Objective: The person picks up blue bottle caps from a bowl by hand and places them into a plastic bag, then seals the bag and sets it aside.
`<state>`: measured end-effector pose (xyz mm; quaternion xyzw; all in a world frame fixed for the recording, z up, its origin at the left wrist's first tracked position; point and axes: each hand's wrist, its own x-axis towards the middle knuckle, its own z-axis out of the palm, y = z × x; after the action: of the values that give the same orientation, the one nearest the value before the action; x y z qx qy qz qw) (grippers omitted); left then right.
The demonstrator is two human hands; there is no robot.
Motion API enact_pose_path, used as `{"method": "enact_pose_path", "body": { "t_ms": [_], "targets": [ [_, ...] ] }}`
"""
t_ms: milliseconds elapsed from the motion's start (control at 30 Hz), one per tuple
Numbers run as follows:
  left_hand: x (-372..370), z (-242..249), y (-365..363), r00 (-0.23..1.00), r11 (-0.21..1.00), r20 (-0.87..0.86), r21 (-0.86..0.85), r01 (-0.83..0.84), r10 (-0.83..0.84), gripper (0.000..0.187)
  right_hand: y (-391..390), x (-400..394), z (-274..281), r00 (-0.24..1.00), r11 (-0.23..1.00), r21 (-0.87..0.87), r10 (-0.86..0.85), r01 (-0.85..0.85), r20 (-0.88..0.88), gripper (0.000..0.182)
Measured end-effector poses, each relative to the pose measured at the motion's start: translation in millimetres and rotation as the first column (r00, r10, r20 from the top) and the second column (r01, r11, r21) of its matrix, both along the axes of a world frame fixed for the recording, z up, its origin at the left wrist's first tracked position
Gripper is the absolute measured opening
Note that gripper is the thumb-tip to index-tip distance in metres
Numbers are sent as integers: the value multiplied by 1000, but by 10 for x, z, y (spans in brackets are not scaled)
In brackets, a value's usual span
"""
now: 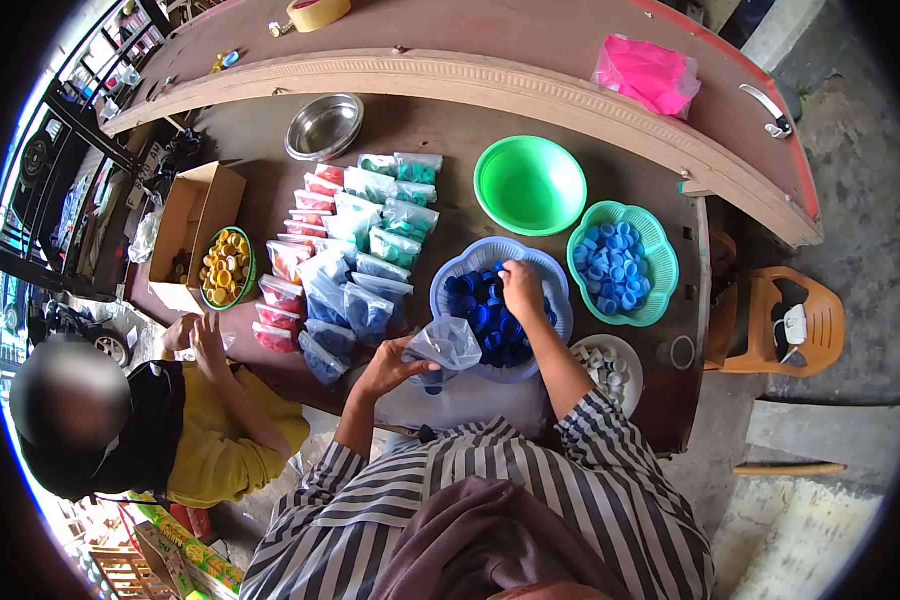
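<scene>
My left hand (383, 369) is closed on the edge of a clear plastic bag (450, 343), with a few dark caps low in it. The bag's mouth tilts toward a lavender plastic basket (448, 268) of dark blue bottle caps (490, 318). Over that basket my right hand (522, 290) reaches down, its fingers bent together among the caps; what they grip, if anything, is hidden. To the left lie several rows of filled bags: blue bags (368, 308), green bags (398, 247) and red bags (280, 292).
A turquoise basket (638, 212) holds light blue caps, beside a green basin (530, 150). White caps fill a plate (630, 362) near a clear cup (676, 352). At left are yellow caps (226, 268), a cardboard box (185, 215) and another person (232, 430). Metal bowls (325, 128) stand behind.
</scene>
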<state>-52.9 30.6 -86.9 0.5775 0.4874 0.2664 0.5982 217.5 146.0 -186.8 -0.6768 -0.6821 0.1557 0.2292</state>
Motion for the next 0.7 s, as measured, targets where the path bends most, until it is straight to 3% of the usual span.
{"method": "enact_pose_path", "body": {
  "t_ms": [33,67,100,167,200,267,300,400,433,500,600,633,700],
  "targets": [
    [6,-7,3,1000,1000,-4,-3,-6,6,35,-19,57,16,960,994,-62,-102,89,-262,13],
    [4,-32,7,1000,1000,0,-6,-1,1,35,-59,181,50,887,990,-137,-95,36,-452,19],
    [-6,-63,13,1000,1000,10,-23,-12,12,35,-83,260,-29,655,949,-315,-229,-15,-720,24],
    [0,-74,40,1000,999,24,-38,-7,8,35,-244,373,274,426,904,-411,-329,-115,-843,27],
    [10,-47,63,1000,1000,15,-23,2,-1,36,-315,403,389,426,907,-409,-332,-101,-842,27],
    [46,41,89,1000,1000,12,-5,17,-17,36,-458,420,583,305,912,-371,-309,-175,-901,25],
    [54,33,103,1000,1000,14,-7,20,-20,36,-536,385,755,305,912,-373,-311,-171,-900,25],
    [36,50,101,999,999,-20,-6,37,-37,35,-781,139,1095,460,994,-51,0,-99,-888,23],
    [45,61,95,999,999,-21,-7,31,-31,35,-897,36,1313,553,994,-26,37,-106,-833,19],
    [52,68,57,1000,1000,-3,-4,20,-20,35,-1073,-169,1541,755,974,155,225,-164,-616,18],
    [26,7,-2,999,999,-6,1,41,-41,35,-1192,-363,1566,807,864,279,495,-418,-322,22],
    [19,-13,-18,999,999,-13,5,48,-48,35,-1237,-405,1539,830,840,218,534,-497,-163,25],
    [-1,-32,-48,997,995,-18,67,73,-72,38,-1350,-508,1554,871,849,249,490,-466,-41,31]
  ]
}}
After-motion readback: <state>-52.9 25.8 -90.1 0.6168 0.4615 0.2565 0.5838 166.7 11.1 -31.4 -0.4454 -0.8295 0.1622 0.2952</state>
